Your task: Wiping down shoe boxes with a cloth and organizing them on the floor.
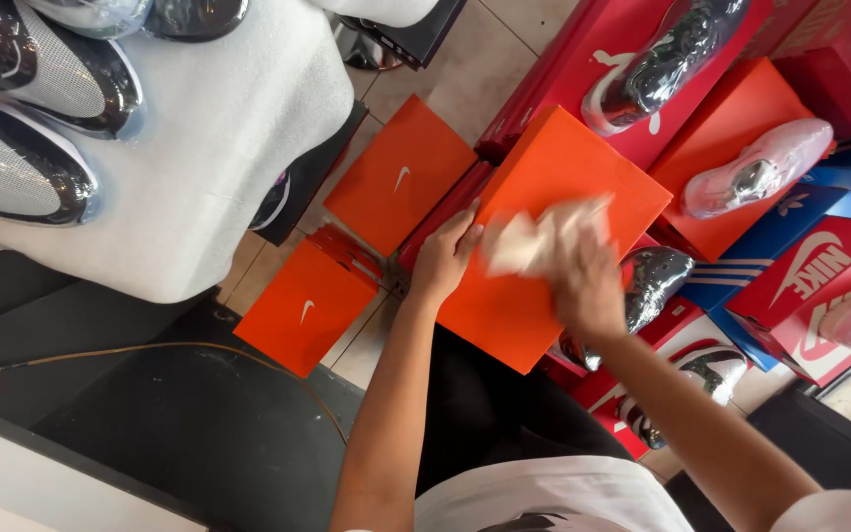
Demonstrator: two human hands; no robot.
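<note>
Both forearms reach down to an orange shoebox (544,236) set among other boxes on the floor. Left hand (442,258) lies against its left edge, fingers together. Right hand (588,286) presses a pale cloth (544,236) onto the lid; motion blur hides its fingers.
</note>
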